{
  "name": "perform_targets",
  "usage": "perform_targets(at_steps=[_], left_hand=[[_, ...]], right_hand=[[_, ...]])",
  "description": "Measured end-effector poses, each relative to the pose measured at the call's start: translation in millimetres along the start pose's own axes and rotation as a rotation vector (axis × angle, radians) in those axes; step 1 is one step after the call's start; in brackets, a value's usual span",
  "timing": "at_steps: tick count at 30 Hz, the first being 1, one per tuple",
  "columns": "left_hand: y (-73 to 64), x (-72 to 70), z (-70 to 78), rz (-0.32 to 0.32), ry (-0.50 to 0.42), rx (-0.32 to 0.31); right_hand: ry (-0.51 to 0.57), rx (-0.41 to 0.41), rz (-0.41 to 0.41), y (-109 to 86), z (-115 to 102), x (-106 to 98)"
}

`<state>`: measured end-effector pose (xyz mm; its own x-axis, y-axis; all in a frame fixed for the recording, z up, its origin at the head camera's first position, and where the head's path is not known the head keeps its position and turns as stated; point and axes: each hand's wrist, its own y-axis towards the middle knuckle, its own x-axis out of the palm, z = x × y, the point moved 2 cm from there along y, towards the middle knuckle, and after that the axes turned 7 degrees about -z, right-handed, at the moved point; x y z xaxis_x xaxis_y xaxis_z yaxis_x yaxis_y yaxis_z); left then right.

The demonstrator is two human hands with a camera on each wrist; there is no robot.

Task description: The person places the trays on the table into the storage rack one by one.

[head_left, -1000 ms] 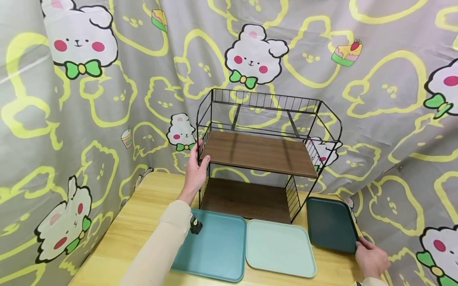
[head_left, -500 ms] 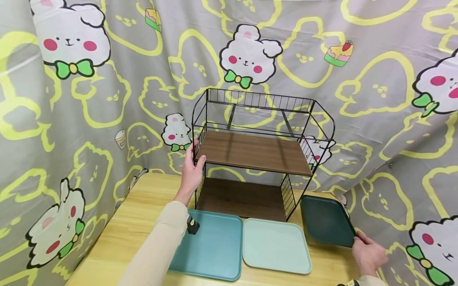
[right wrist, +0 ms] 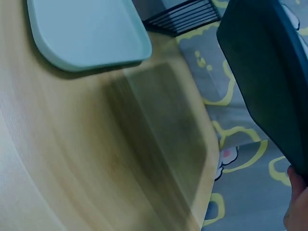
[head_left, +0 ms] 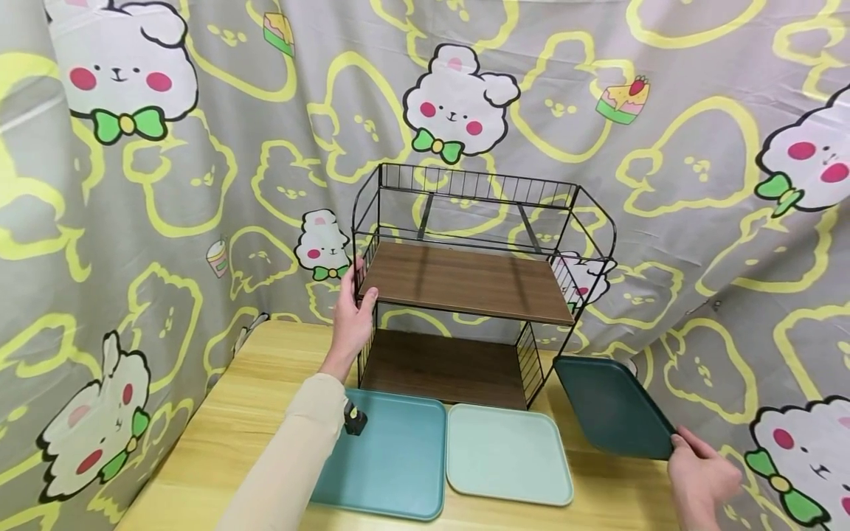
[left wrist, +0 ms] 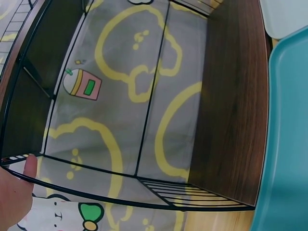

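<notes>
A two-tier black wire shelf rack point(head_left: 465, 284) with brown wooden boards stands on the table. My left hand point(head_left: 352, 317) grips its left front upright, the thumb near the corner of the upper board. In the left wrist view, only part of the left hand point(left wrist: 14, 197) shows beside the black frame. With my right hand point(head_left: 704, 476) I hold a dark green tray point(head_left: 614, 409) by its near right corner. This tray is tilted; in the right wrist view the dark green tray point(right wrist: 269, 72) hangs above the table and casts a shadow there.
In front of the rack lie a teal tray point(head_left: 398, 457) and, to its right, a smaller pale mint tray point(head_left: 510, 457). Both rest on the light wooden table point(head_left: 219, 420). A patterned grey curtain point(head_left: 265, 169) surrounds the table at the back and sides.
The dark green tray has come up off the table and tilted, raised by my right hand. My left hand keeps its grip on the rack. The head view has shifted slightly.
</notes>
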<state>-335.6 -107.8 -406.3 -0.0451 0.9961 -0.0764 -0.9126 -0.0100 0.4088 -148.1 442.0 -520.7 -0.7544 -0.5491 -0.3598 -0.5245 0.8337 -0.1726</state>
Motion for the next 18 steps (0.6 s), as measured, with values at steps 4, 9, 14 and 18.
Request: perform_targets(at_steps=[4,9,14,18], left_hand=[[0.7,0.0,2.5,-0.004,-0.01,-0.019],[-4.1,0.0,18.7,-0.012,-0.036,-0.038],[-10.8,0.0,34.0,-0.017,-0.044,-0.032],[-11.6,0.6,33.9,-0.022,-0.044,-0.027]], right_hand=[[0.03,-0.02,0.03,-7.6,-7.1,-3.7],[0.115,-0.026,0.033,-17.8,-14.8,-11.6],[0.187,0.04,0.04,-27.7,-24.3,-22.9],[0.212,0.099,0.02,-36.2,-30.9,-33.7]])
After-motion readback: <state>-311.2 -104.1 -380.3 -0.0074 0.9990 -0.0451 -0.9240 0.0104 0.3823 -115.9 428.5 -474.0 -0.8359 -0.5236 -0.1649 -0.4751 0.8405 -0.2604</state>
